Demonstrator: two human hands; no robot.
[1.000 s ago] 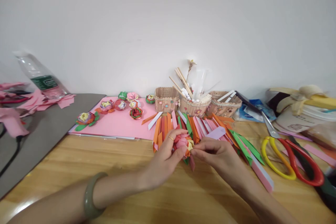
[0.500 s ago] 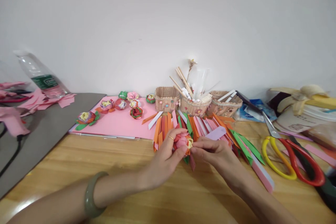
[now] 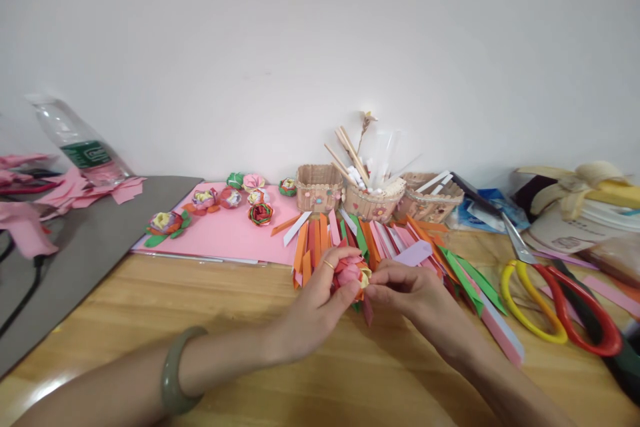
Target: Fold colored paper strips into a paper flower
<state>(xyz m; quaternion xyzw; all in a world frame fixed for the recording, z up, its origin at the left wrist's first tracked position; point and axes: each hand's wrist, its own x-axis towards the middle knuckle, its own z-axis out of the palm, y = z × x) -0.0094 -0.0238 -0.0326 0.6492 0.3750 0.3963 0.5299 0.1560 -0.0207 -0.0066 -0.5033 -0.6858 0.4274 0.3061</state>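
A paper flower (image 3: 349, 272) in pink, orange and pale yellow sits between my hands above the table. My left hand (image 3: 320, 300) curls round its left side, thumb in front and fingers behind. At the right edge of the flower, the thumb and forefinger of my right hand (image 3: 407, 290) pinch by the pale yellow petals; the fingertips partly hide what they grip. Directly behind lie many folded paper strips (image 3: 307, 247) in orange, pink, green and white. A lilac strip (image 3: 414, 253) lies just past my right fingers.
Several finished paper flowers (image 3: 260, 214) rest on pink paper (image 3: 225, 243) at the back left. Small woven baskets (image 3: 320, 190) line the wall. Scissors (image 3: 563, 307) lie on the right. A pink glue gun (image 3: 25, 230) and a tilted bottle (image 3: 85, 147) are at the left.
Both hands stay at the flower in nearly the same pose. The flower looks turned very slightly, and the whole view has shifted a little.
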